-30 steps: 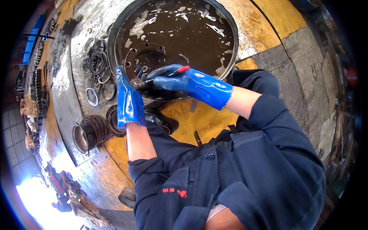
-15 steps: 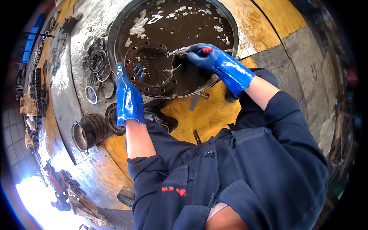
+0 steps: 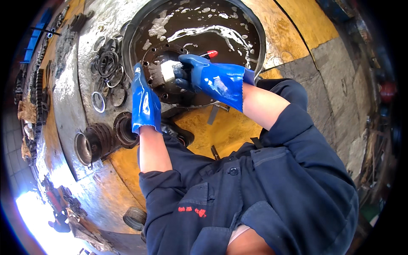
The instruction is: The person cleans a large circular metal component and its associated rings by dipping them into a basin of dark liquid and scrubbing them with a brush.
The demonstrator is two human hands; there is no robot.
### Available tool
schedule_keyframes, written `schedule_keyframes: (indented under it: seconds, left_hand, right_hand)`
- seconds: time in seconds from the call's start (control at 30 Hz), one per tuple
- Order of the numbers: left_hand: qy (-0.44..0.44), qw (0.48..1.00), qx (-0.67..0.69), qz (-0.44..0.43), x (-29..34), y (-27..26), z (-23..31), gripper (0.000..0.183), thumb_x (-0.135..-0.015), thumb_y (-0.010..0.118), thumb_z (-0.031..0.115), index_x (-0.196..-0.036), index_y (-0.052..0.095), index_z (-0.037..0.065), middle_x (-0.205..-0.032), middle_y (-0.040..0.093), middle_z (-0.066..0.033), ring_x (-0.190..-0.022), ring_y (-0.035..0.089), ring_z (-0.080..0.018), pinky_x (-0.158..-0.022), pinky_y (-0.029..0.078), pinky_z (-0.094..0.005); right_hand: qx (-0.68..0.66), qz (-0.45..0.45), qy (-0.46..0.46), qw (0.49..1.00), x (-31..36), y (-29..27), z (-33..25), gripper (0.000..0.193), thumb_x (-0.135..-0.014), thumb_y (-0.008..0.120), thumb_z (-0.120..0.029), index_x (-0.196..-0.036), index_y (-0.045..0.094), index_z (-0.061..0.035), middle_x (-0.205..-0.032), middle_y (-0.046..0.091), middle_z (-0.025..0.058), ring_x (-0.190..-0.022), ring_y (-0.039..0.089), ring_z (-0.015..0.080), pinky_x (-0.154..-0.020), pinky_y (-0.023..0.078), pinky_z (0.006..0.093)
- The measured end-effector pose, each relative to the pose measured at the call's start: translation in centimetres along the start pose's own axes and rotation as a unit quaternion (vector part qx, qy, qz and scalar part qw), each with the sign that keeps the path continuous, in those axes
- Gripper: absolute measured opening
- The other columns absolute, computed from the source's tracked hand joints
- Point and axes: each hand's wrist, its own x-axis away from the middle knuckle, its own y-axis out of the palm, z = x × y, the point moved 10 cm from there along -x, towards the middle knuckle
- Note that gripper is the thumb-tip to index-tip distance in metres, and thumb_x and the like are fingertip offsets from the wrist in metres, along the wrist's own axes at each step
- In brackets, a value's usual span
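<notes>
A round black-rimmed basin holds dark brown liquid with patches of pale foam. In its near left part sits a dark metal flange ring with bolt holes around its edge. My left hand, in a blue rubber glove, grips the ring's left side; its fingertips are hidden behind the metal. My right hand, gloved the same way, holds a brush with a red-tipped handle, a whitish middle and dark bristles. The bristles lie over the ring near its left inner edge, beside my left hand.
Left of the basin lie several metal rings in a heap. Nearer are a ribbed metal cylinder and a dark flanged part. A bolt lies by the basin's near rim. My shoe stands on the yellow floor plate.
My right hand has swept left with the brush, from the ring's right side across its opening. A curved streak of foam now shows on the liquid. My left hand keeps its hold.
</notes>
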Motion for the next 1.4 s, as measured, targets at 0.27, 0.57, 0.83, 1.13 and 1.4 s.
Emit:
schedule_keyframes:
  seconds: [0.27,0.57,0.83,1.13,1.4]
  left_hand:
    - [0.131,0.961,-0.243,0.013,0.6,-0.1,2.2,0.052,-0.111,0.041,0.009,-0.161,0.041,-0.004,-0.155,0.054,-0.028,-0.142,0.055,-0.0389,-0.122,0.043,-0.0421]
    - [0.195,0.912,-0.36,0.019,1.0,1.6,3.7,0.053,-0.107,0.038,-0.006,-0.16,0.042,-0.005,-0.153,0.054,-0.0315,-0.142,0.053,-0.0433,-0.121,0.043,-0.0439]
    - [0.201,0.903,-0.377,0.036,0.5,0.0,2.4,0.053,-0.108,0.04,-0.004,-0.162,0.039,-0.006,-0.157,0.051,-0.0293,-0.146,0.05,-0.0381,-0.123,0.04,-0.0407]
    - [0.242,0.626,-0.741,0.02,-0.1,1.9,-0.9,0.055,-0.111,0.04,0.002,-0.164,0.033,-0.008,-0.166,0.045,-0.0248,-0.153,0.045,-0.0289,-0.128,0.034,-0.0349]
    - [0.082,0.94,-0.332,-0.015,-0.7,0.1,-0.3,0.053,-0.115,0.035,0.007,-0.166,0.028,-0.006,-0.168,0.041,-0.0212,-0.151,0.045,-0.0276,-0.127,0.033,-0.0342]
  right_hand:
    - [0.531,0.014,-0.104,0.841,2.5,-4.0,-4.2,0.041,-0.098,0.067,-0.046,-0.103,0.078,-0.0074,-0.086,0.075,0.0102,-0.079,0.073,0.0218,-0.079,0.058,0.0376]
    - [0.827,-0.018,-0.5,0.256,3.1,3.5,-8.2,0.041,-0.102,0.064,-0.04,-0.138,0.067,-0.0214,-0.132,0.073,0.0081,-0.101,0.077,0.0316,-0.085,0.064,0.0436]
    - [0.718,-0.323,-0.614,0.056,10.1,11.2,-0.8,0.029,-0.09,0.068,-0.023,-0.118,0.074,-0.0187,-0.137,0.07,0.0106,-0.092,0.075,0.0217,-0.088,0.063,0.0412]
    - [0.65,-0.313,-0.69,0.057,9.0,13.2,-8.2,0.042,-0.093,0.075,-0.016,-0.134,0.072,-0.0225,-0.145,0.07,0.0088,-0.103,0.077,0.0315,-0.086,0.064,0.0401]
    - [0.688,-0.033,-0.387,0.613,1.3,1.7,-12.4,0.033,-0.097,0.071,-0.034,-0.125,0.078,-0.0178,-0.116,0.081,0.0081,-0.107,0.077,0.0265,-0.098,0.06,0.0371]
